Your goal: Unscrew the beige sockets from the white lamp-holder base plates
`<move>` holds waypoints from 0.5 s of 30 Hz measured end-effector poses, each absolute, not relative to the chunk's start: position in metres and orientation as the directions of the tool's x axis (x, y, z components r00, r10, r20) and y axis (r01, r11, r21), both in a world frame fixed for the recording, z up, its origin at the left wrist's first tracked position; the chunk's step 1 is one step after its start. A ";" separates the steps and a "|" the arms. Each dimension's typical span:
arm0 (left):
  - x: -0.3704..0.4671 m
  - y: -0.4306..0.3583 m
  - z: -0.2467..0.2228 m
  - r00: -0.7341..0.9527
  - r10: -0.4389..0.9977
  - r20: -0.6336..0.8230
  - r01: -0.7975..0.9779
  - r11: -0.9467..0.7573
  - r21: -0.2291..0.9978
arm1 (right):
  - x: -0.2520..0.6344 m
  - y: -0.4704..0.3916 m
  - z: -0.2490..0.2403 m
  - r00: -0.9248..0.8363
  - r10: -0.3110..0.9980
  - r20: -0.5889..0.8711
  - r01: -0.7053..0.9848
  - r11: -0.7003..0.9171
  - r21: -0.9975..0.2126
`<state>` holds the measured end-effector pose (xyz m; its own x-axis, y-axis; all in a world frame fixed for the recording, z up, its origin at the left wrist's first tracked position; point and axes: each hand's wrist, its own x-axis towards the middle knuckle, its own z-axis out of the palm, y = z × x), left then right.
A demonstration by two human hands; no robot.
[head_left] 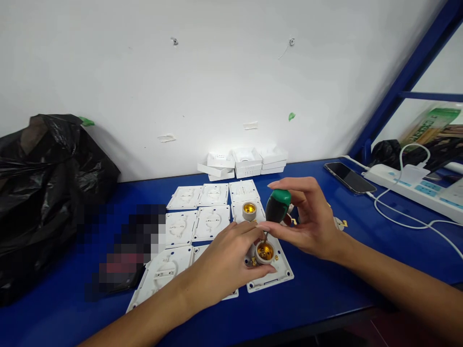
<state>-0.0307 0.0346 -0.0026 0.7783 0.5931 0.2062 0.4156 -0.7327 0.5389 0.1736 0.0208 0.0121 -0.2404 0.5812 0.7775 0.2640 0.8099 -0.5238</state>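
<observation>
My right hand [310, 219] grips a screwdriver [278, 206] with a green and black handle, held upright. Its shaft points down into a round lamp socket [265, 251] with a gold-coloured metal inside. That socket sits on a white plastic plate [277, 277] near the table's front. Fingers of my left hand [231, 248] close around the socket, with the thumb on its near side and the fingertips by the screwdriver shaft. Just beyond, a second socket [249, 210] stands on another white plate. Parts behind my right hand are mostly hidden.
Several white plates [180, 227] lie in rows to the left on the blue table [325, 299]. White square housings [248, 161] are stacked against the wall. A black bag [47, 193] stands at far left. On the right are a phone [350, 177], a power strip [415, 189] and loose cables.
</observation>
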 end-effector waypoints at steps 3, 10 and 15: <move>-0.031 0.034 -0.003 0.780 0.592 0.205 0.415 -0.733 0.539 | 0.174 0.022 0.009 -0.250 0.588 0.769 0.254 0.806 -0.534; -0.030 0.034 -0.003 0.778 0.597 0.195 0.424 -0.728 0.539 | 0.177 0.021 0.010 -0.286 0.534 0.795 0.352 0.831 -0.431; -0.030 0.034 -0.003 0.776 0.611 0.157 0.455 -0.715 0.532 | 0.177 0.020 0.012 -0.299 0.536 0.789 0.368 0.828 -0.423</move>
<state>-0.0301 0.0341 -0.0030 0.7761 0.6107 0.1573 0.4546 -0.7146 0.5316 0.1772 0.0201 0.0122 -0.2994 0.5360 0.7893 0.3680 0.8281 -0.4228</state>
